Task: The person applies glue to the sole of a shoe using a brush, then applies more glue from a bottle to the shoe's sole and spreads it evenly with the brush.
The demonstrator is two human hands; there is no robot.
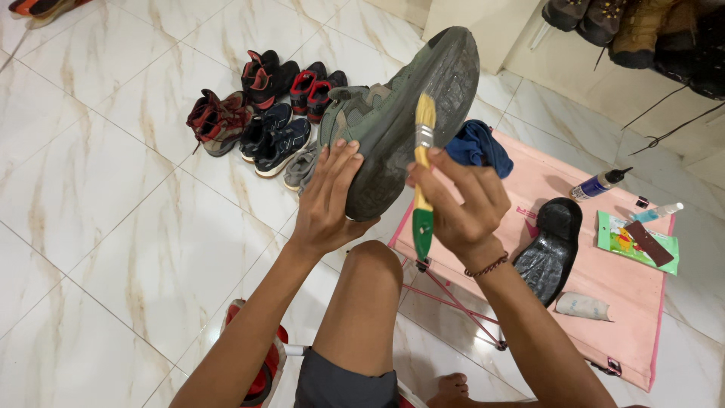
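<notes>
**Brush on a Shoe Sole**

The left hand point(328, 198) wraps its fingers around the heel of a green shoe point(396, 121), holding it up with the dark sole facing us. The right hand point(459, 202) pinches a paintbrush point(423, 172), bristles on the sole. At four o'clock from the shoe, a black sole point(551, 249) lies on a pink table point(627, 302). At nine o'clock, a pile of shoes point(260, 117) sits on the floor.
</notes>
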